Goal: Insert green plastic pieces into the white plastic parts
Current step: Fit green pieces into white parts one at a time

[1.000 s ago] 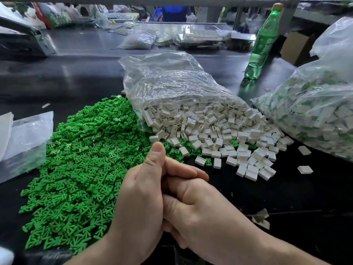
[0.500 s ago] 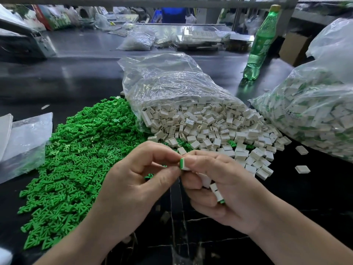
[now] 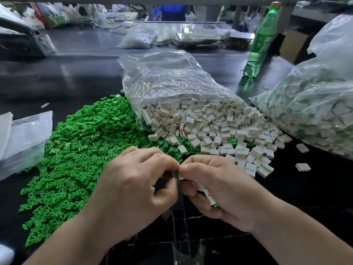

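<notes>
Sprawling green pieces (image 3: 76, 150) cover the glossy black table (image 3: 86, 77).

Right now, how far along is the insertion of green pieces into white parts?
Done: the clear plastic bag at right is full of white parts showing green; the right hand cups more finished parts. In hand: the left hand and the right pinch a small green plastic piece. Left: the heap of loose green pieces and the hollow white plastic parts spilling from the open bag.

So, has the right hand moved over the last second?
Yes. The right hand has come forward, nearer the spilled white parts, and its fingers now pinch a green piece with the left hand.
</notes>
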`<state>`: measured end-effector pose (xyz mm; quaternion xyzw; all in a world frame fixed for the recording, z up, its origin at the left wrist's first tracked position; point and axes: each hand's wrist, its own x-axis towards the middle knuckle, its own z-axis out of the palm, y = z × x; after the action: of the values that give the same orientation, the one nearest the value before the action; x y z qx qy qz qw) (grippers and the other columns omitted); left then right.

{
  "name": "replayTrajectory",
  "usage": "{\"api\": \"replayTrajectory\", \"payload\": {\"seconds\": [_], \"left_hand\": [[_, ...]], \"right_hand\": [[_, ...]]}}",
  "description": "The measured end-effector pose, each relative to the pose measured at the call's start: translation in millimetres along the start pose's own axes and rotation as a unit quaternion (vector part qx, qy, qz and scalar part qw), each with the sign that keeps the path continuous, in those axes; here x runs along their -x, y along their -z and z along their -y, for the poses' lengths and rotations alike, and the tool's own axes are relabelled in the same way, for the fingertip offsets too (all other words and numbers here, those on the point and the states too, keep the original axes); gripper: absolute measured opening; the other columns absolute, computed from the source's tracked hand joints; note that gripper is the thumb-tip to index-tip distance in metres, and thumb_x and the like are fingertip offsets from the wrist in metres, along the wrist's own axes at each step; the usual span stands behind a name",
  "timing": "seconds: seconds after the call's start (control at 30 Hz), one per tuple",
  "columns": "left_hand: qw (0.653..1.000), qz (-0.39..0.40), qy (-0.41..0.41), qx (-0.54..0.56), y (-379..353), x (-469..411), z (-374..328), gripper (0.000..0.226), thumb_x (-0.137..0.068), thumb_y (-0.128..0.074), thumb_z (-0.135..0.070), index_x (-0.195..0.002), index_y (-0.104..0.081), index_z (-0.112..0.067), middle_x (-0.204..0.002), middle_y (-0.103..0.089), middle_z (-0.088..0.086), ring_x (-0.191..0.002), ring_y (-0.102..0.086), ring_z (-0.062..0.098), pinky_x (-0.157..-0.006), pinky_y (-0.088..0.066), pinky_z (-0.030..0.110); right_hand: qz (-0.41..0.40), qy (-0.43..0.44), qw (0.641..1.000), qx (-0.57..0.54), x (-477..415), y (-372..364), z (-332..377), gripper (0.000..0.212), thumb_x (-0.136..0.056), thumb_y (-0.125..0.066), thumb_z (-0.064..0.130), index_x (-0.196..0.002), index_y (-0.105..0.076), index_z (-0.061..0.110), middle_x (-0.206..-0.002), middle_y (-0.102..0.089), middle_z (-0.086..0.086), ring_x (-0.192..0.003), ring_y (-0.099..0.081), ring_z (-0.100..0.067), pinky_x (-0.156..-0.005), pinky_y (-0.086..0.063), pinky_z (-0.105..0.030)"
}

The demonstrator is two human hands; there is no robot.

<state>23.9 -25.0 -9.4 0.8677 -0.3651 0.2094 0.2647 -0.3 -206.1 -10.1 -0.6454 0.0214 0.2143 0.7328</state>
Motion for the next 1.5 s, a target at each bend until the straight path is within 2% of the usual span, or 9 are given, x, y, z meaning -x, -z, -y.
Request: {"api": "replayTrajectory", "payload": {"seconds": [0.23,0.37,0.43,0.67,1.0,1.1,1.3,1.4,1.5], "left_hand": [[0.999,-0.002,0.0,-0.044,1.2,-0.5,-0.7,0.01,-0.078,-0.061,-0.021,-0.08,-0.069,-0.016,-0.076,-0.066,-0.008,-0.066,-0.058,0.012,-0.067,-0.047,0.033],[0.993,0.008,0.111,0.04,4.9,-1.1,-7.6,0.015,-0.077,-0.053,-0.033,-0.081,-0.067,-0.029,-0.073,-0.063,-0.016,-0.066,-0.058,0.003,-0.062,-0.045,0.016],[0.971,0.026,0.189,0.146,6.2,0.1,-7.4,0.016,-0.079,-0.054,-0.043,-0.08,-0.066,-0.032,-0.072,-0.065,-0.014,-0.06,-0.058,0.0,-0.053,-0.04,0.007],[0.857,0.084,0.32,0.395,-3.9,1.2,-1.0,0.03,-0.068,-0.062,-0.052,-0.072,-0.066,-0.022,-0.06,-0.063,0.0,-0.054,-0.055,0.01,-0.049,-0.044,0.023],[0.814,0.066,0.343,0.465,-7.7,0.2,-2.4,0.025,-0.067,-0.065,-0.046,-0.069,-0.064,-0.021,-0.059,-0.056,0.002,-0.052,-0.052,0.012,-0.044,-0.04,0.022],[0.823,0.034,0.345,0.449,-8.8,-0.8,-6.3,0.027,-0.067,-0.061,-0.047,-0.069,-0.063,-0.02,-0.056,-0.057,0.001,-0.049,-0.05,0.011,-0.043,-0.041,0.022],[0.96,-0.024,0.246,0.134,-6.5,5.5,5.7,0.009,-0.088,-0.063,-0.044,-0.088,-0.068,-0.036,-0.078,-0.065,-0.019,-0.067,-0.059,-0.006,-0.058,-0.042,0.004],[0.979,0.018,0.201,0.0,-11.8,6.5,10.3,0.033,-0.086,-0.056,-0.047,-0.114,-0.067,-0.036,-0.09,-0.058,-0.022,-0.077,-0.056,-0.003,-0.062,-0.037,0.009],[0.98,0.057,0.168,-0.094,-16.8,7.4,12.1,0.041,-0.085,-0.058,-0.048,-0.117,-0.07,-0.026,-0.095,-0.06,-0.009,-0.082,-0.058,0.012,-0.066,-0.041,0.023]], "right_hand": [[0.017,-0.021,1.0,-0.002,1.0,-1.1,2.2,0.016,-0.096,-0.058,0.02,-0.085,-0.058,0.008,-0.063,-0.053,-0.003,-0.042,-0.036,-0.012,-0.036,-0.023,-0.018],[0.013,0.0,0.999,-0.035,0.7,-0.9,3.1,0.019,-0.097,-0.056,0.017,-0.079,-0.057,0.012,-0.065,-0.053,-0.004,-0.042,-0.036,-0.012,-0.037,-0.021,-0.018],[0.004,0.014,0.999,-0.028,0.3,1.8,3.0,0.018,-0.097,-0.056,0.016,-0.079,-0.057,0.013,-0.064,-0.055,-0.003,-0.041,-0.037,-0.012,-0.036,-0.022,-0.016],[0.011,0.06,0.998,0.027,-1.6,4.9,-0.7,0.013,-0.084,-0.062,0.025,-0.071,-0.064,0.022,-0.064,-0.058,-0.003,-0.04,-0.038,-0.013,-0.035,-0.026,-0.017],[0.031,0.068,0.997,0.004,-2.3,5.5,-1.5,0.012,-0.087,-0.062,0.026,-0.081,-0.064,0.016,-0.066,-0.057,-0.004,-0.041,-0.04,-0.012,-0.035,-0.026,-0.017],[0.057,0.054,0.995,-0.058,-3.9,8.6,-2.4,0.01,-0.087,-0.059,0.023,-0.081,-0.06,0.015,-0.065,-0.056,-0.003,-0.04,-0.042,-0.011,-0.035,-0.026,-0.016],[0.149,0.105,0.912,-0.369,-11.8,45.3,7.5,0.014,-0.079,-0.066,0.012,-0.09,-0.058,0.009,-0.084,-0.061,-0.011,-0.052,-0.061,-0.012,-0.034,-0.046,-0.018],[0.059,0.103,0.939,-0.322,-15.7,53.2,10.1,0.016,-0.079,-0.075,0.02,-0.083,-0.061,0.015,-0.079,-0.059,-0.005,-0.048,-0.054,-0.008,-0.03,-0.04,-0.017],[-0.093,0.086,0.987,-0.094,-17.2,52.6,5.8,0.008,-0.086,-0.072,0.025,-0.082,-0.067,0.02,-0.068,-0.058,-0.001,-0.043,-0.045,-0.011,-0.032,-0.033,-0.018]]}}
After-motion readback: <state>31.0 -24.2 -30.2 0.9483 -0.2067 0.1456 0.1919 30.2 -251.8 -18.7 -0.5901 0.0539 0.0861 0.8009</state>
